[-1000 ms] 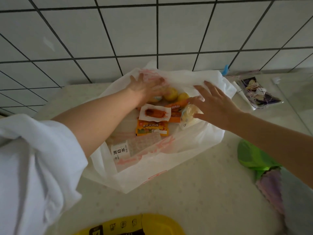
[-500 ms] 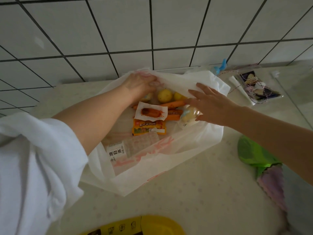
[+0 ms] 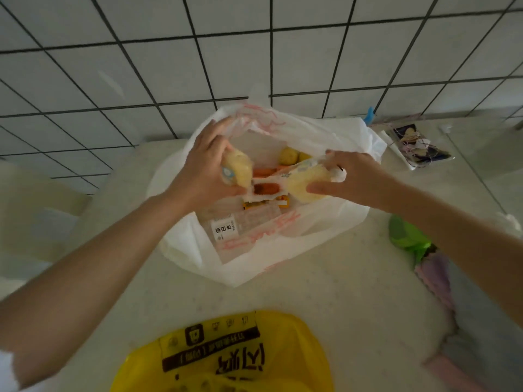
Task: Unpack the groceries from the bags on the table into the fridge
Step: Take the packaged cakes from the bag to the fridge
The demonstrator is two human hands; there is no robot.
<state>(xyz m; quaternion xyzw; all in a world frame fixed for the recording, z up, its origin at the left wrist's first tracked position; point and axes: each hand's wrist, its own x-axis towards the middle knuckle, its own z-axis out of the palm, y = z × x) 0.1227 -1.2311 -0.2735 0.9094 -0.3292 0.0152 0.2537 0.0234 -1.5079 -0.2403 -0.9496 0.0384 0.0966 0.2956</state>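
White bag [image 3: 325,227]: open, lying toward the table's back edge by the tiled wall, mouth spread. Two wrapped buns are being lifted out above its mouth. Left bun [image 3: 237,165]: pale yellow, in clear wrap, gripped by the left hand [image 3: 202,171] with fingers curled round it. Right bun [image 3: 307,182]: same kind, held by the right hand [image 3: 351,176], thumb under and fingers over its wrapper. Contents left in the bag: water bottle [image 3: 240,226] lying flat at the near side; sausage pack [image 3: 264,189] in white wrap; an orange-yellow snack pack [image 3: 278,203] partly under it; carrots [image 3: 263,171]; two small yellow fruits [image 3: 288,155] at the far end. Yellow bag [image 3: 226,360]: at the table's near edge, printed, not opened as far as can be seen; contents hidden. Green item [image 3: 407,239] and a lilac cloth [image 3: 433,273] at the right edge; a small clear packet [image 3: 418,145] at the back right corner. Fridge: not in view. Progress, by judgement: early; nothing seen stored yet, the first two items are only now in hand, most of the white bag and all of the yellow bag are left.
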